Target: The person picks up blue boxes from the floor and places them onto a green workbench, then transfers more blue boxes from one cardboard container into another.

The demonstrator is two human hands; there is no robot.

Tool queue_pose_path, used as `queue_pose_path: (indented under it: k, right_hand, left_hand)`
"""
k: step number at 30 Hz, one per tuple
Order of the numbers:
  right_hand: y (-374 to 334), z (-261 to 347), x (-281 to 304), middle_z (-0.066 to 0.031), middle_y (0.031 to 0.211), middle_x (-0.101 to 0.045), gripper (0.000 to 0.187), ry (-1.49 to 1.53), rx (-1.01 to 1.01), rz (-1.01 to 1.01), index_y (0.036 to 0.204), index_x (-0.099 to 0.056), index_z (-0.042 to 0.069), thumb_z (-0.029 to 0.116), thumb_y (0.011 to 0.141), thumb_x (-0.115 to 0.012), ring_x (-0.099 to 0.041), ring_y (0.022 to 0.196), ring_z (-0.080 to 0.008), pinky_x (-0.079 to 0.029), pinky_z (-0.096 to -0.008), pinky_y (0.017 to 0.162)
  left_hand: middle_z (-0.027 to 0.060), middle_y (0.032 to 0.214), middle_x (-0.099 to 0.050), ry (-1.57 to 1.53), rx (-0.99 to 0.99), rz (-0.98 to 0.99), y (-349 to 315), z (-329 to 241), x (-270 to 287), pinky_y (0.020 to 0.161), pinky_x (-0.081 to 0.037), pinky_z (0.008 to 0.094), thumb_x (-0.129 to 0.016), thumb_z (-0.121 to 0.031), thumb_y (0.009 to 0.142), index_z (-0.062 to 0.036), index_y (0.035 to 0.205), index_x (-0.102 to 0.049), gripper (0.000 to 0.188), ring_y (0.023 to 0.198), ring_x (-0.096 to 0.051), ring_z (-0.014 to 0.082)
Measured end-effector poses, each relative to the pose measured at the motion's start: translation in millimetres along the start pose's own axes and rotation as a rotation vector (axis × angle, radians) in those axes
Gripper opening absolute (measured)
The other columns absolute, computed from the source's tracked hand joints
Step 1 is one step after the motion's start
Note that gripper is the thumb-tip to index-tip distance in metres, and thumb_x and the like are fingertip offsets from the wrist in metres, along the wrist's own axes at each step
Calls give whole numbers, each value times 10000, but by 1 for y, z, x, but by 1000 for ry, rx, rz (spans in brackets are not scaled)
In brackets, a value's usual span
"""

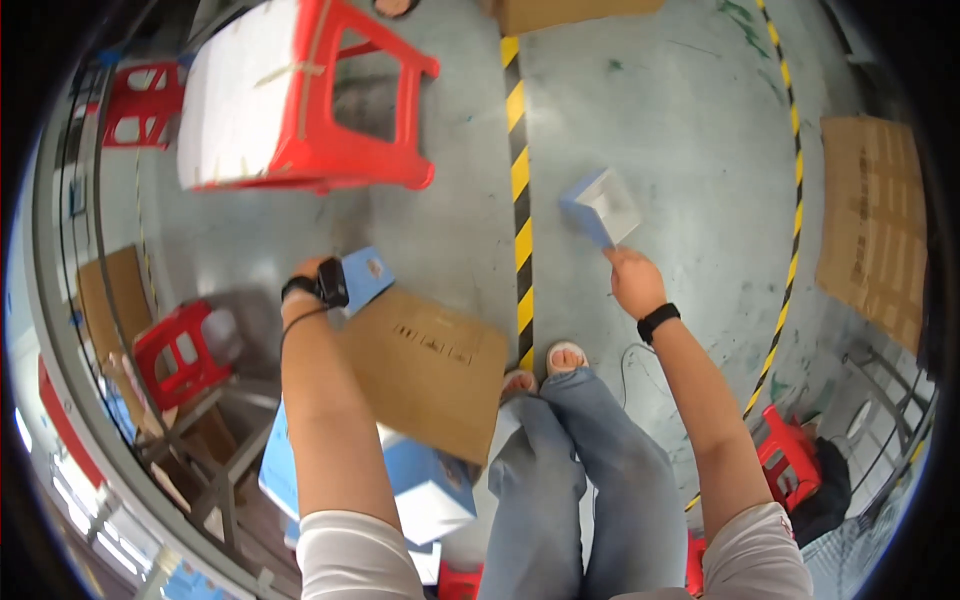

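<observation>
My right hand point(634, 279) is stretched out over the grey floor and grips the lower corner of a small open blue and white box point(601, 207), holding it tilted in the air. My left hand point(312, 277), with a black watch on the wrist, is closed on a flat blue carton point(368, 273) at the top edge of a brown cardboard sheet point(428, 367). That sheet lies slanted beside my knees. Below it sit blue and white boxes point(432, 490). My fingers on the left side are mostly hidden behind the wrist.
A red plastic stool point(345, 150) with a white wrapped pack on it stands ahead on the left. Yellow and black floor tape point(520, 190) runs past my feet. Flat cardboard point(875, 225) lies at the right. More red stools point(180, 350) point(790, 455) and a metal frame point(215, 470) stand nearby.
</observation>
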State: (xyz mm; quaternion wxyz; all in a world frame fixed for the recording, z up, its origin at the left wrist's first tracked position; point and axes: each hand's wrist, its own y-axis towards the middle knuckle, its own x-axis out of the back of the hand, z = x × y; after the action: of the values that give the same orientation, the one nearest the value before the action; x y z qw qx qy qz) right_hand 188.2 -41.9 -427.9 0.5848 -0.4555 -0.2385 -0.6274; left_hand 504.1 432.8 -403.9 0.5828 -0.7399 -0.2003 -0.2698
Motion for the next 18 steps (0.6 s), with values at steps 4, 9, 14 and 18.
queue_pose_path:
  k: [4,9,14,18]
  right_hand:
    - [4,31,21,-154,921,-632,301,228,-11,-57,991,-642,57,-22,742,-492,-609,815,-330,-503,-412,729]
    - [-89,-13,93,-179,942,-652,274,266,-264,-117,936,-674,53,-24,758,-481,-619,842,-349,-508,-392,762]
    - [-180,73,205,-174,916,-652,296,288,-167,-78,981,-672,77,-14,762,-494,-620,819,-339,-504,-388,733]
    - [-248,108,326,-165,917,-658,272,209,-183,13,934,-679,77,7,754,-488,-620,831,-340,-504,-402,760]
  left_hand:
    - [189,938,-659,414,180,-8,6,80,53,741,-499,397,-548,-318,750,-56,894,-688,331,894,-651,303]
    - [212,955,-643,-100,435,-497,6,-121,-44,783,-498,420,-532,-99,748,-83,883,-696,213,916,-625,358]
    - [228,881,-638,-163,111,-718,-152,-149,102,767,-486,427,-514,21,679,-81,869,-683,274,860,-612,395]
    - [237,877,-628,-231,-226,-740,-320,-241,175,740,-471,441,-493,78,672,-80,1060,-611,434,837,-601,413]
